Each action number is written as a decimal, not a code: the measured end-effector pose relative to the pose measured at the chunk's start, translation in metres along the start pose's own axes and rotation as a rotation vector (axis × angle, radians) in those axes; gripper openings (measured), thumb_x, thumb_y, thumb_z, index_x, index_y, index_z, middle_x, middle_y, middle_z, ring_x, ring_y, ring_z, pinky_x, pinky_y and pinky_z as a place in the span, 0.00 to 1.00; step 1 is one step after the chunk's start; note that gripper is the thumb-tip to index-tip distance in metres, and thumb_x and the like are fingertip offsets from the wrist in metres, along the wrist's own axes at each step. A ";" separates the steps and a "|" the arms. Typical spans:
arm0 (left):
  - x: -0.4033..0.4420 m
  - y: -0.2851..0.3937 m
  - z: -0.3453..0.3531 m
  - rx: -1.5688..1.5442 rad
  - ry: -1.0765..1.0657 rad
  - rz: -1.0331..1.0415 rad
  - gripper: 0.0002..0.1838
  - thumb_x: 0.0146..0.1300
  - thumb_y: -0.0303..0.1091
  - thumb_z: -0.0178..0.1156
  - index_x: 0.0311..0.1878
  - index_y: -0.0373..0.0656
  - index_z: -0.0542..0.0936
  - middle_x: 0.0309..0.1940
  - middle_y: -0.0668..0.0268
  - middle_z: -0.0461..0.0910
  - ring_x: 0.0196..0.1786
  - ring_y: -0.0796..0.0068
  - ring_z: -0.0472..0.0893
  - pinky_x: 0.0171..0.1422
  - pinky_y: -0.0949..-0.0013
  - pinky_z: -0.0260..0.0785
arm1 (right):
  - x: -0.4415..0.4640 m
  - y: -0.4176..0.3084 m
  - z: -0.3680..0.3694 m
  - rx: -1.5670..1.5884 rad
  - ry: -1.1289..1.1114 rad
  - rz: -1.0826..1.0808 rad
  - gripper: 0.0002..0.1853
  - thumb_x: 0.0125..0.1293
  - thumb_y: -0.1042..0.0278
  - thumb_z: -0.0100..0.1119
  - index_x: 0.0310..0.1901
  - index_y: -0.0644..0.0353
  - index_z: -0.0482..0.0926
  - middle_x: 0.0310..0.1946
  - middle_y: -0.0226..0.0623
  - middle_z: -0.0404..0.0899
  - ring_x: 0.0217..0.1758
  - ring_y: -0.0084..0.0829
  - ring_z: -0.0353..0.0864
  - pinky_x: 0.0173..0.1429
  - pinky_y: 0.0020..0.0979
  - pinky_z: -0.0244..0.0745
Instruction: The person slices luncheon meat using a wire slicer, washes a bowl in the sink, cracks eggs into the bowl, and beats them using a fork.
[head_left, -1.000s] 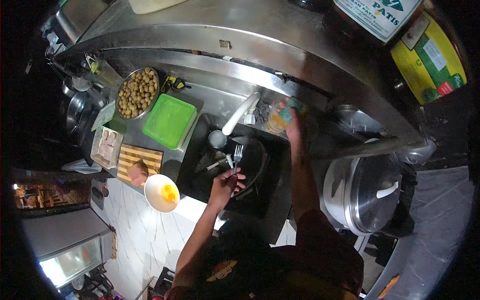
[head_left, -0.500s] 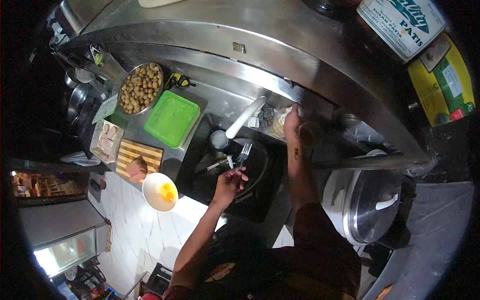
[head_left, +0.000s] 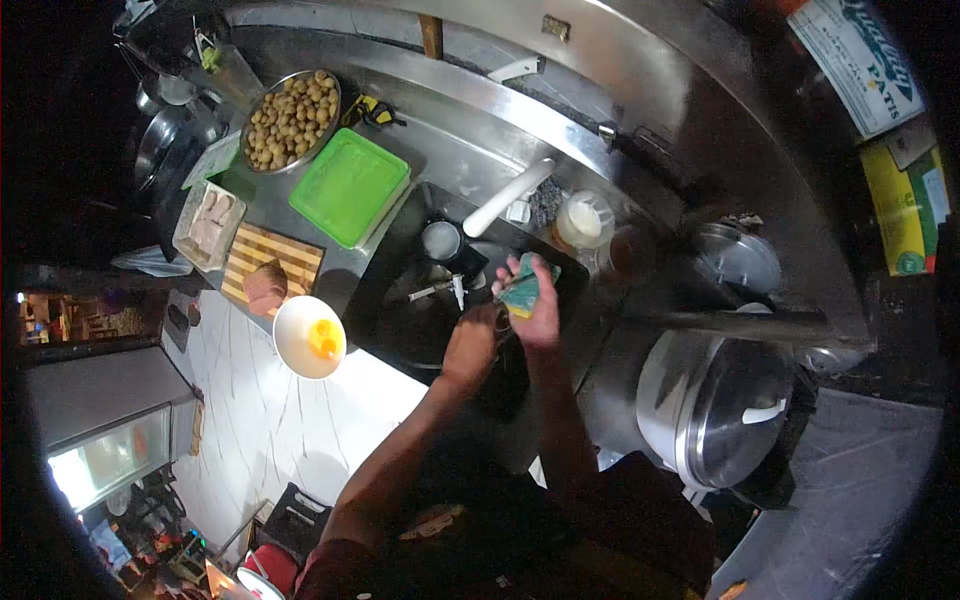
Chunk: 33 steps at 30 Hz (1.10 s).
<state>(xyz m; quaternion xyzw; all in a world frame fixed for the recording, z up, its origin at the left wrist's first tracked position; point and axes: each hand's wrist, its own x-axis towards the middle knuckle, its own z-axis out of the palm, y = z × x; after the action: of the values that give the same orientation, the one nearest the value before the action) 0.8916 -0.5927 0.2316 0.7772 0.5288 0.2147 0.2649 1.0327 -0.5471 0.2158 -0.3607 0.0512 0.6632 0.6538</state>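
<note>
Over the dark sink (head_left: pixel 400 330), my two hands are close together. My right hand (head_left: pixel 541 318) grips a green and yellow sponge (head_left: pixel 521 288), its fingers wrapped around the sides. My left hand (head_left: pixel 472 347) is closed just beside it, around the fork, which is mostly hidden between the hands at the sponge. Behind them in the sink are a dark cup (head_left: pixel 442 241) and a white-handled utensil (head_left: pixel 459 291). The white faucet (head_left: pixel 508 197) reaches over the sink's far edge.
A white bowl with egg yolks (head_left: pixel 309 338) stands at the counter edge, by a striped cutting board (head_left: pixel 249 262) with meat. A green-lidded container (head_left: pixel 350 187) and a bowl of small round brown items (head_left: pixel 292 120) sit behind. A large lidded pot (head_left: pixel 715 400) stands right.
My right hand has come from the tub beside the faucet to the sink, now with the sponge in it. My left hand has moved slightly right and up, bringing the fork to the sponge.
</note>
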 end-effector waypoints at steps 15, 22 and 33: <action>-0.003 0.013 0.006 -0.610 -0.130 -0.082 0.10 0.67 0.20 0.54 0.49 0.33 0.80 0.45 0.52 0.86 0.51 0.53 0.86 0.56 0.58 0.77 | 0.052 -0.037 -0.027 -1.376 0.149 -1.395 0.12 0.71 0.66 0.60 0.31 0.62 0.82 0.27 0.44 0.83 0.27 0.44 0.83 0.36 0.44 0.75; 0.015 -0.029 -0.030 -1.038 -0.179 -0.660 0.17 0.82 0.42 0.50 0.44 0.41 0.84 0.27 0.74 0.73 0.26 0.83 0.67 0.30 0.75 0.58 | 0.077 -0.118 0.035 -1.684 0.337 -1.105 0.19 0.76 0.58 0.57 0.60 0.60 0.79 0.56 0.55 0.81 0.59 0.50 0.82 0.55 0.46 0.79; 0.035 -0.083 -0.013 -1.201 -0.188 -0.703 0.16 0.80 0.42 0.52 0.48 0.40 0.84 0.28 0.74 0.76 0.27 0.85 0.70 0.28 0.78 0.60 | 0.175 0.018 -0.039 0.013 0.024 0.076 0.40 0.68 0.33 0.62 0.62 0.64 0.70 0.53 0.42 0.75 0.61 0.40 0.76 0.61 0.48 0.79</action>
<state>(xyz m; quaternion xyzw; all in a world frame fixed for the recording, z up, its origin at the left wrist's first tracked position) 0.8371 -0.5325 0.1909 0.2947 0.5136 0.3033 0.7466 1.0524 -0.4251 0.0842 -0.3622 0.0768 0.6828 0.6298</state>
